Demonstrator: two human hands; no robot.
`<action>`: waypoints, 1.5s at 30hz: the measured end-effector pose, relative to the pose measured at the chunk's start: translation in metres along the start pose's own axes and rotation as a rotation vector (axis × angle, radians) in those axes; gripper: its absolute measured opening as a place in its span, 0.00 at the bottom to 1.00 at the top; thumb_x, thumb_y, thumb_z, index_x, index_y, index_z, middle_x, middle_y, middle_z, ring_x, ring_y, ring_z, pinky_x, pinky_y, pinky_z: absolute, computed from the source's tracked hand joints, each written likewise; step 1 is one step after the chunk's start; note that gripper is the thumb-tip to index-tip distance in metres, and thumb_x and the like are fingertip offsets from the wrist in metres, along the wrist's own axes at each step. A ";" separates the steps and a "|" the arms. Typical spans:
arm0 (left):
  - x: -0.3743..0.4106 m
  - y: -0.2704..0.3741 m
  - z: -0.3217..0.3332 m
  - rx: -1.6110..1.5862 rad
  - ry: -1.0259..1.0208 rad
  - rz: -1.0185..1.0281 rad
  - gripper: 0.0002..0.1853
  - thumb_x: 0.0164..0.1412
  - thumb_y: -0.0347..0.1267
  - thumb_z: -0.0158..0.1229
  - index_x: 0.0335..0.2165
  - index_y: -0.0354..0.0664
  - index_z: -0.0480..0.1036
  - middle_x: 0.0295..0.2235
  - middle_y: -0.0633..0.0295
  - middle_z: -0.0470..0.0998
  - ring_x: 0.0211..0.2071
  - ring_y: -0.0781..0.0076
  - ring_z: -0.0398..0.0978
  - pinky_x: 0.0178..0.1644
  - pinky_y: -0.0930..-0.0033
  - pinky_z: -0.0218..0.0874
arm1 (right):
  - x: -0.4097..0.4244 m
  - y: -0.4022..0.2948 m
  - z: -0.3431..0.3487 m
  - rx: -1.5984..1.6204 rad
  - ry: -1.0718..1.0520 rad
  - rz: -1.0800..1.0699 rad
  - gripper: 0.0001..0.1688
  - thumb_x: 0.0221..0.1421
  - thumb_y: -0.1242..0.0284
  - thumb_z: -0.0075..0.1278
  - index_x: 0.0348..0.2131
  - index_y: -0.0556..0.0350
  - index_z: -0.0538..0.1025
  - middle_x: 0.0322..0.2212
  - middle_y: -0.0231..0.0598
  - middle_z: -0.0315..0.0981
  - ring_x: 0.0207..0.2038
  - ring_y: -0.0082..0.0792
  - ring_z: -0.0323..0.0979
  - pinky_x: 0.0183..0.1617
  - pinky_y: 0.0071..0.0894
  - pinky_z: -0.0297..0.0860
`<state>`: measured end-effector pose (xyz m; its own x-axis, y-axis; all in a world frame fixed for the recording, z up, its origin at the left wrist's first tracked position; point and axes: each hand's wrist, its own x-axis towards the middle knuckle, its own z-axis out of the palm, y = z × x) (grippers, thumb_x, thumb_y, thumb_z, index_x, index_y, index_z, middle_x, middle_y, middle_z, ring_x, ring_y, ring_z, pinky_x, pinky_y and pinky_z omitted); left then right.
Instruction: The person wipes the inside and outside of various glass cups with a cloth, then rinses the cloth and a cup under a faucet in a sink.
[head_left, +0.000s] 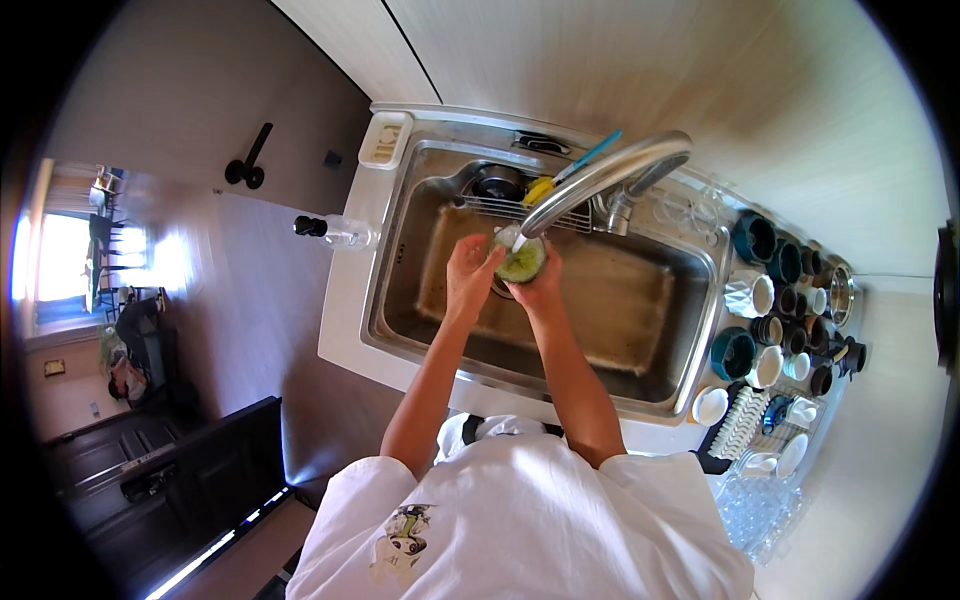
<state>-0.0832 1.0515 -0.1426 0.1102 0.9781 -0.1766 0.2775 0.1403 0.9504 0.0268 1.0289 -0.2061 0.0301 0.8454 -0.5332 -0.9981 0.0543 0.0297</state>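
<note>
My right hand (542, 279) grips a round, clear vessel (534, 276) by its right side and underside. Green material, possibly liquid or residue, shows inside it. At the vessel's left rim is my left hand (471, 271), its thumb against or over the edge and its fingers bent; whether it grips the vessel cannot be told. A stream of water (518, 243) runs from the curved metal faucet (600, 180) into the vessel. Both hands are above the stainless steel sink (600, 330), with part of the drain (501, 288) showing below.
A wire rack (555, 216) at the sink's back holds a dark round pan (499, 182) and a yellow item. Left of the sink stand a clear bottle (349, 232) with a black top and a white soap dish (385, 141). Several cups and pots (750, 293) crowd the right counter.
</note>
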 end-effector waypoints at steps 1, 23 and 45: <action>0.002 -0.005 0.003 -0.041 0.017 -0.156 0.18 0.47 0.35 0.59 0.36 0.34 0.70 0.38 0.48 0.73 0.42 0.55 0.71 0.45 0.65 0.60 | 0.003 0.000 -0.003 0.002 -0.042 0.019 0.23 0.53 0.59 0.35 0.41 0.54 0.70 0.40 0.41 0.69 0.43 0.42 0.68 0.46 0.45 0.65; -0.003 -0.001 -0.008 0.427 -0.267 -0.133 0.17 0.49 0.31 0.43 0.35 0.27 0.68 0.33 0.33 0.71 0.39 0.35 0.67 0.42 0.50 0.59 | -0.002 -0.095 -0.042 -0.599 0.253 -0.345 0.20 0.53 0.64 0.41 0.41 0.62 0.65 0.36 0.45 0.71 0.36 0.40 0.71 0.42 0.39 0.68; -0.059 0.041 0.018 0.189 -0.485 -0.288 0.15 0.54 0.30 0.43 0.38 0.31 0.69 0.16 0.61 0.69 0.15 0.74 0.65 0.22 0.72 0.59 | -0.084 -0.027 -0.028 -0.065 -0.088 -0.005 0.28 0.53 0.50 0.39 0.39 0.53 0.72 0.37 0.38 0.73 0.41 0.36 0.70 0.46 0.39 0.66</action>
<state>-0.0614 0.9965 -0.0977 0.4165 0.7162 -0.5599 0.5210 0.3167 0.7926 0.0500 0.9421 -0.1855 0.0367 0.8889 -0.4566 -0.9992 0.0264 -0.0289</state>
